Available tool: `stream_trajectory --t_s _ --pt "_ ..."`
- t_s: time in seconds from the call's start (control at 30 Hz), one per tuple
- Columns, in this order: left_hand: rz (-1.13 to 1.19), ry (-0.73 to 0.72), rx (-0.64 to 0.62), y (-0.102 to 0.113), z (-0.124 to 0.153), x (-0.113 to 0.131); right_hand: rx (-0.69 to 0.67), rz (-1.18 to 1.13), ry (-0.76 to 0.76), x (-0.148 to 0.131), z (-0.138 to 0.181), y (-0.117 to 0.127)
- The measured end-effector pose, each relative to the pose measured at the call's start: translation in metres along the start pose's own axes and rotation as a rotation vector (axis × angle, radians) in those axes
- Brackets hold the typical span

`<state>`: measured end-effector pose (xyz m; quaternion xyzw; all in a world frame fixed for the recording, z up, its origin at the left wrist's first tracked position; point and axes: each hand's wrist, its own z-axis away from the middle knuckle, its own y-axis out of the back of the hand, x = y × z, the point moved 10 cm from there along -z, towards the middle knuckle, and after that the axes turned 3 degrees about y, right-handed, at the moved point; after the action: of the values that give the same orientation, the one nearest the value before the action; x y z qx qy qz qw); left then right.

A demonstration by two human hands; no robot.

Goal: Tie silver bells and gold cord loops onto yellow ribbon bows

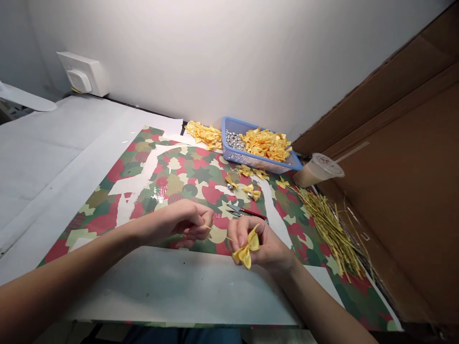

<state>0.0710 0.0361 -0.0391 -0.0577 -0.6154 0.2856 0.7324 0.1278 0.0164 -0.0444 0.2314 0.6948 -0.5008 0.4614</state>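
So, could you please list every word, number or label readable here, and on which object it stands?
Red mark on the cup lid: too small and blurred to read.
Nothing else carries text: not the blue basket, the wall socket or the patterned sheet.

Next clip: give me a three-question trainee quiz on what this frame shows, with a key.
1. True or false: the right hand holds a yellow ribbon bow.
2. What does the blue basket hold? A) only scissors B) yellow bows and small silver beads C) drinking cups
3. Fill in: the thin yellow strands lie to the ____ of the hands.

Key:
1. True; the left hand pinches a thin strand running toward the bow.
2. B
3. Right, near the lidded cup.
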Motion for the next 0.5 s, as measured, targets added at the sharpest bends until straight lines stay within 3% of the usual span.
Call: stream_trajectory --t_s 0.23,0.5 --pt "0.034 -0.025 0.121 0.017 0.001 0.006 0.025 0.02 -0.013 0.0 0.001 0.004" --pt "0.045 -0.049 0.364 0.043 0.004 0.009 0.095 0.091 -0.002 -0.003 0.001 0.01"
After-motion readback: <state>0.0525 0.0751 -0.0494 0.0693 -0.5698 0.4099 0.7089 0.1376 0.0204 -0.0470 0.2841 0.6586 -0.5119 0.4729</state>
